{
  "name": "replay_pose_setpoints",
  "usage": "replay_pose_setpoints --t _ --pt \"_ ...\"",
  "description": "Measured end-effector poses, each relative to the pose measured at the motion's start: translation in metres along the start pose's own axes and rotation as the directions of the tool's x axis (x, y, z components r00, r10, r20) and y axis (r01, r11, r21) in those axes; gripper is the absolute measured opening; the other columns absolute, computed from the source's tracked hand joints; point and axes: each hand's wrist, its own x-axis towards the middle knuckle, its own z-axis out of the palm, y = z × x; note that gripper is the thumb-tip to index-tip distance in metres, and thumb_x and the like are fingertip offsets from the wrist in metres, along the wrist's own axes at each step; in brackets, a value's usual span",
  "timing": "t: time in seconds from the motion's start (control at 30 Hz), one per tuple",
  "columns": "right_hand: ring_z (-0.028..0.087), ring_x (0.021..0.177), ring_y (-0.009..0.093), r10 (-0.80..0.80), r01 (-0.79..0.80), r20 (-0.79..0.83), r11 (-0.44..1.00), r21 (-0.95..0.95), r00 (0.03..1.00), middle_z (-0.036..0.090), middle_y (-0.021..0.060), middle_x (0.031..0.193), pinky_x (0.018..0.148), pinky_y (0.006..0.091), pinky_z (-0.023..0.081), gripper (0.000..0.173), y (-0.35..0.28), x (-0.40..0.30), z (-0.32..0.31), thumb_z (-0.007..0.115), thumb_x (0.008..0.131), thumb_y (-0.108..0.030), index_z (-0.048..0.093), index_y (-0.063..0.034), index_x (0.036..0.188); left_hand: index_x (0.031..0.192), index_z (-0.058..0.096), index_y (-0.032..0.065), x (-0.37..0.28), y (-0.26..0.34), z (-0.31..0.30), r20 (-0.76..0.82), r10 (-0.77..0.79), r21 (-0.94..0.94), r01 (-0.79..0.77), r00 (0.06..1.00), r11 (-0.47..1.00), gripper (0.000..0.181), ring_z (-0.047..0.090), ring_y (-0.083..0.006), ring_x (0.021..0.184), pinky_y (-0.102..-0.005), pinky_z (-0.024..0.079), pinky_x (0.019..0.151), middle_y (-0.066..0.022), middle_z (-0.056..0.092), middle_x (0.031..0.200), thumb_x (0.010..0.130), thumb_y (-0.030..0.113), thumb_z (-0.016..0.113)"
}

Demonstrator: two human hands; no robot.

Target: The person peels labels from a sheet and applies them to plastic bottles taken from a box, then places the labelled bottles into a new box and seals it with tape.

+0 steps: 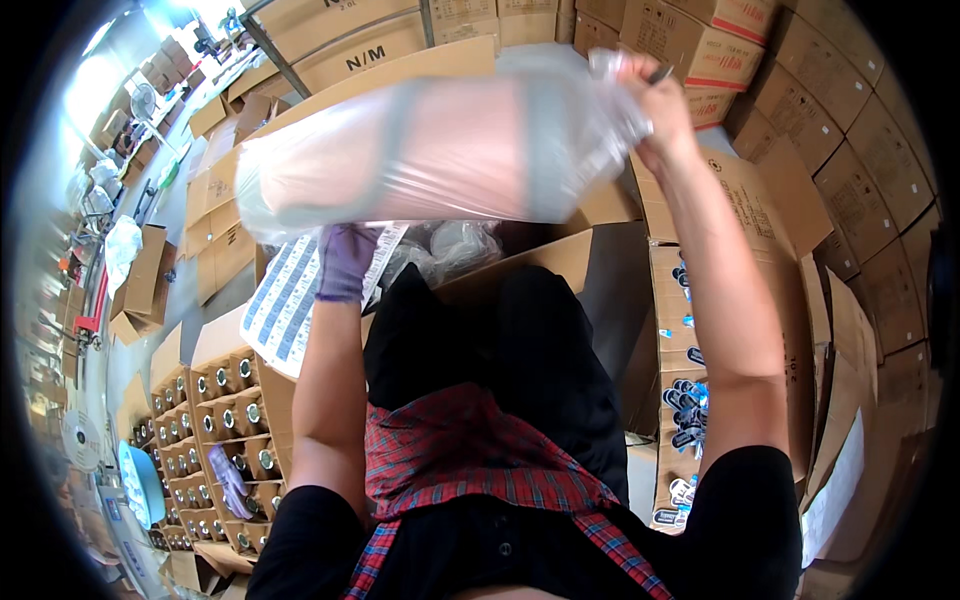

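A pink cylindrical item with grey bands (457, 150), wrapped in a clear plastic bag, lies sideways in the air before me, blurred. Bare, my right hand (660, 105) grips the gathered end of the bag at the upper right; a small dark object shows at its fingers. My left hand (349, 255), in a purple glove, is under the left part of the bag; its fingers are partly hidden, so its grip cannot be told. Behind that hand is a printed sheet (281, 307). Below the bag stands an open cardboard box (525, 259) holding clear plastic wrapping (457, 251).
Divided cartons of metal-topped items (229, 416) stand at the lower left, a purple glove (229, 480) on them. At right, small blue and black tags (686, 412) lie on cardboard. Stacked cartons (855, 180) line the right side. A light-blue basin (142, 484) sits far left.
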Motion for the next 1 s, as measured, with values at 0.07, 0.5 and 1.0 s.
replay_pose_setpoints --t 0.07,0.5,1.0 --pt "0.056 0.062 0.013 0.359 -0.402 -0.312 0.912 -0.084 0.88 0.066 0.0053 0.084 0.053 0.0321 0.047 0.009 0.08 0.027 -0.031 0.054 0.093 -0.004 0.061 -0.0043 0.088 0.132 0.047 0.0028 0.025 -0.01 0.0 0.067 0.003 0.145 -0.012 0.998 0.989 0.037 0.059 -0.0237 0.112 -0.038 0.053 0.093 -0.0126 0.056 0.131 0.101 0.022 0.043" --pt "0.068 0.08 0.023 0.146 -0.312 -0.298 0.698 -0.645 0.943 0.071 0.0151 0.087 0.074 0.0347 0.053 0.027 0.259 0.001 -0.049 0.068 0.088 -0.025 0.069 0.0 0.098 0.115 0.066 0.0108 0.1 -0.095 0.036 0.457 -0.521 0.427 -0.692 0.721 -0.582 0.033 0.067 -0.0291 0.091 -0.05 0.053 0.077 -0.0134 0.068 0.111 0.093 0.028 0.049" --pt "0.05 0.065 0.005 0.111 -0.159 -0.116 0.789 -0.594 0.987 0.067 0.0066 0.103 0.058 0.0191 0.043 0.008 0.131 -0.137 -0.013 0.059 0.095 -0.008 0.062 -0.0026 0.1 0.127 0.052 0.0054 0.012 -0.107 0.051 0.293 -0.377 0.902 -0.385 0.879 -0.196 0.061 0.05 -0.0381 0.122 -0.0473 0.035 0.104 -0.0247 0.054 0.127 0.074 0.029 0.068"
